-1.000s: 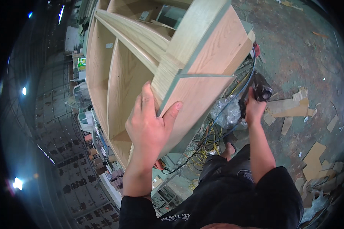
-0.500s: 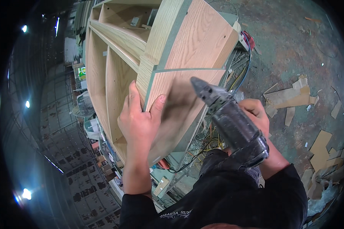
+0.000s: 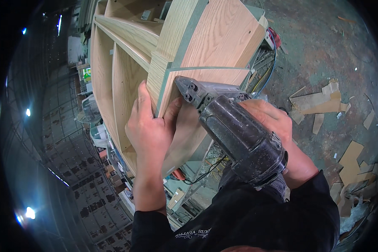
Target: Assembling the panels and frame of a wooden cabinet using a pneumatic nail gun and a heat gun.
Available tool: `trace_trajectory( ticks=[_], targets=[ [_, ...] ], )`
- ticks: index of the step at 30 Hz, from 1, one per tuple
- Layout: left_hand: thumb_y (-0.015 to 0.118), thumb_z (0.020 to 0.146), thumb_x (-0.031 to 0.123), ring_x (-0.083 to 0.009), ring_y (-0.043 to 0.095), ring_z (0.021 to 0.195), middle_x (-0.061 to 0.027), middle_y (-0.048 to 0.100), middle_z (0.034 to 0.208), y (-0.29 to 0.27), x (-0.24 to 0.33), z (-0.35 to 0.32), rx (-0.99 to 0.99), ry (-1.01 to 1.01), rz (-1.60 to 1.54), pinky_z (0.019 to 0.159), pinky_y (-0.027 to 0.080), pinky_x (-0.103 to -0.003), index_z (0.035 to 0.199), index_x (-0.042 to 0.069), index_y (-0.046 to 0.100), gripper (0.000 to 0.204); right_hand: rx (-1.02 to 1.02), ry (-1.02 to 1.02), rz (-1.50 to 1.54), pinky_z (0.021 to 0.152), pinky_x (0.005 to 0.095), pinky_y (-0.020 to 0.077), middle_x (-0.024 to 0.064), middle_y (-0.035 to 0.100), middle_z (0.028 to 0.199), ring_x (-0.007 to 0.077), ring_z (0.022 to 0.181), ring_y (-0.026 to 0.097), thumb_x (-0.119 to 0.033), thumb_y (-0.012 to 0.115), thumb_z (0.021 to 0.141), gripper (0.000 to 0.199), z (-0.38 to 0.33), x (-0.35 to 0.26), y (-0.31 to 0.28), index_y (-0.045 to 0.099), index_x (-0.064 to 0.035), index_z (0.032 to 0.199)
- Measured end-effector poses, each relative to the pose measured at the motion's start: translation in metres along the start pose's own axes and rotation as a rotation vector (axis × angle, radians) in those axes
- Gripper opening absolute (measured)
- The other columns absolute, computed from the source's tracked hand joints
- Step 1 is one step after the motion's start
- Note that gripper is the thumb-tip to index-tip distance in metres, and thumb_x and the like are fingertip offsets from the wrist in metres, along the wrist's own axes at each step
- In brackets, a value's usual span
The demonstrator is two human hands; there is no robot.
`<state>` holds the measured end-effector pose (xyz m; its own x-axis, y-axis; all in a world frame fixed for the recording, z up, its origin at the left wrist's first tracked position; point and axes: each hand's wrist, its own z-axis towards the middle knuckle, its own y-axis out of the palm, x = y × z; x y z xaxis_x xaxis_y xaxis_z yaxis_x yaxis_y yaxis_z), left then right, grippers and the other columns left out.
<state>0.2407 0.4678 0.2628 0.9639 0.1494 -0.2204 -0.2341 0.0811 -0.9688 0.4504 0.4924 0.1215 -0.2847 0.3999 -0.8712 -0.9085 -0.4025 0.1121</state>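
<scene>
A pale wood-grain cabinet (image 3: 222, 38) with open compartments lies in front of me. My left hand (image 3: 150, 124) grips the edge where the front trim strip (image 3: 161, 63) meets the side panel (image 3: 235, 75), fingers on the front face and thumb on the side. In my right hand (image 3: 271, 117) is a worn black nail gun (image 3: 239, 134), its grip mostly hidden behind its body. The gun's nose is at the side panel near that edge, just above my left thumb. I cannot tell whether it presses on the wood.
Cardboard scraps (image 3: 317, 103) litter the floor at right, with more pieces (image 3: 350, 161) lower down. A blue hose (image 3: 275, 67) and tangled cables run beside the cabinet's right side. Below it stands a cluttered bench (image 3: 185, 191) with an orange-red tool handle (image 3: 179, 174).
My right hand has brought the nail gun left, from above the side panel to beside the trimmed edge. My left hand keeps its grip on the edge.
</scene>
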Motion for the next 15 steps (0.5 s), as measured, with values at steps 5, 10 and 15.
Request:
trace_trajectory(
  ticks=[5,10,15],
  targets=[
    [0.08,0.081,0.041,-0.0375,0.068,0.089,-0.0174,0.069,0.105,0.0016,-0.0063,-0.0011,0.027,0.045,-0.008,0.071,0.055,-0.045,0.137,0.003,0.048,0.074,-0.001,-0.01,0.002,0.08,0.0379,0.0594,0.0198,0.068,0.113,0.033,0.097,0.071,-0.041,0.073,0.078,0.067,0.0039,-0.0022,-0.0029,0.062,0.0058,0.125],
    [0.081,0.081,0.04,-0.0382,0.068,0.088,-0.0189,0.069,0.104,0.0024,-0.0064,-0.0007,0.026,0.026,0.006,0.071,0.055,-0.045,0.136,0.002,0.05,0.074,-0.004,-0.003,0.023,0.077,0.0383,0.0599,0.019,0.068,0.109,0.0329,0.095,0.072,-0.05,0.073,0.076,0.075,0.005,-0.0029,-0.0023,0.062,0.0059,0.124],
    [0.079,0.082,0.043,-0.0383,0.068,0.088,-0.0191,0.069,0.104,0.0033,-0.0058,0.0007,0.028,0.037,0.012,0.071,0.055,-0.045,0.136,0.002,0.051,0.073,0.015,0.004,-0.004,0.074,0.0378,0.0601,0.0171,0.068,0.107,0.0325,0.091,0.072,-0.058,0.07,0.076,0.079,0.0056,-0.0028,-0.0009,0.062,0.0044,0.125]
  ],
)
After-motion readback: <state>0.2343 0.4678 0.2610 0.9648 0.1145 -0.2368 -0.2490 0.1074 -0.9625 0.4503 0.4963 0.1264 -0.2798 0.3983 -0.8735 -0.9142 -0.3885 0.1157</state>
